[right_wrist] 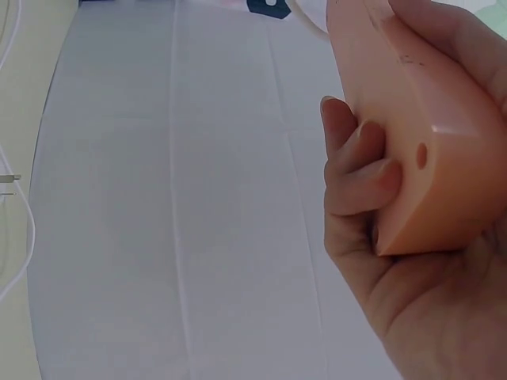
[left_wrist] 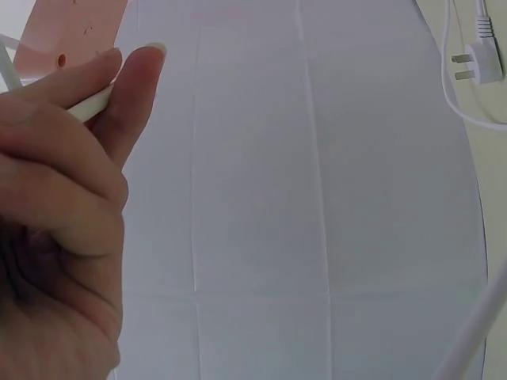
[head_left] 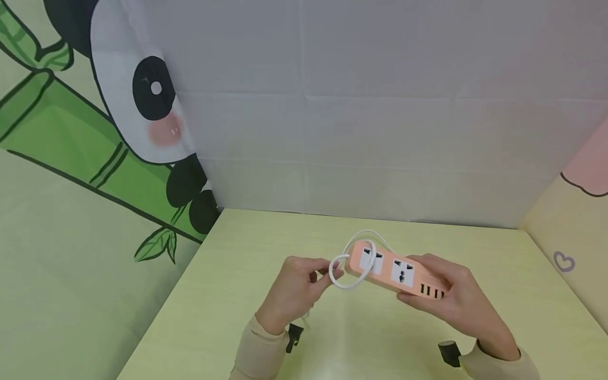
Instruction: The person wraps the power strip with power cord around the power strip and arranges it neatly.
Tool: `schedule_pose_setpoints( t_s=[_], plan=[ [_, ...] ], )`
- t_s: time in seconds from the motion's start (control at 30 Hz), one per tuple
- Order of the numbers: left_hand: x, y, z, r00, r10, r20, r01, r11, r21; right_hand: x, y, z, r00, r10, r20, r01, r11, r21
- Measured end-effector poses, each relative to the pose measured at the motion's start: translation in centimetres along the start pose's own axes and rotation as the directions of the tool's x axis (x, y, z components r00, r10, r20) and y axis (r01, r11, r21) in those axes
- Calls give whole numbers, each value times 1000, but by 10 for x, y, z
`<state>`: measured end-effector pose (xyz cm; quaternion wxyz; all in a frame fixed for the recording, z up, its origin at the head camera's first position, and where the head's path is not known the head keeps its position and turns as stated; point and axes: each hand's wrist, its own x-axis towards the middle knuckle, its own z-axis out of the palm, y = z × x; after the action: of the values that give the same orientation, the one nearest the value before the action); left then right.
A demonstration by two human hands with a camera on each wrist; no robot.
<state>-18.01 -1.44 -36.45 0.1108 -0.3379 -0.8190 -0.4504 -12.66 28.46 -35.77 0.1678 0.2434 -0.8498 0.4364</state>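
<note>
Pink power strip (head_left: 387,262) held up over pale yellow table (head_left: 247,253), tilted, sockets facing head camera. Right hand (head_left: 458,295) clamped round its USB-port end, fingers and thumb on opposite long edges. White cable (head_left: 349,286) loops across other end; left hand (head_left: 294,290) pinches it between thumb and fingertip. White two-prong plug (left_wrist: 485,63) near table. Panda picture (head_left: 119,89) on wall.

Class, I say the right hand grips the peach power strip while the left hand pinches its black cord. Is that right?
Not quite: the cord is white, not black, as the head view shows. The rest of the statement stands.
</note>
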Motion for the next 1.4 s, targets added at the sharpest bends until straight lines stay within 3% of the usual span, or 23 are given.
schedule_pose_setpoints(
  t_s=[0.27,0.57,0.87,1.17,1.4],
  plan=[
    [-3,1,1,998,52,37,-55,994,96,0,-2,1,995,91,-50,-93,995,-35],
    [-5,4,0,998,42,50,-48,991,128,0,-1,4,986,135,-99,-141,989,-54],
    [-6,8,-1,998,27,50,-34,989,146,1,-1,4,980,169,-105,-178,980,-83],
    [-8,7,-2,997,71,38,-77,981,180,3,2,4,975,191,-117,-204,972,-113],
    [-9,9,-4,998,63,30,-68,977,203,6,6,6,973,193,-128,-212,966,-151]
  ],
)
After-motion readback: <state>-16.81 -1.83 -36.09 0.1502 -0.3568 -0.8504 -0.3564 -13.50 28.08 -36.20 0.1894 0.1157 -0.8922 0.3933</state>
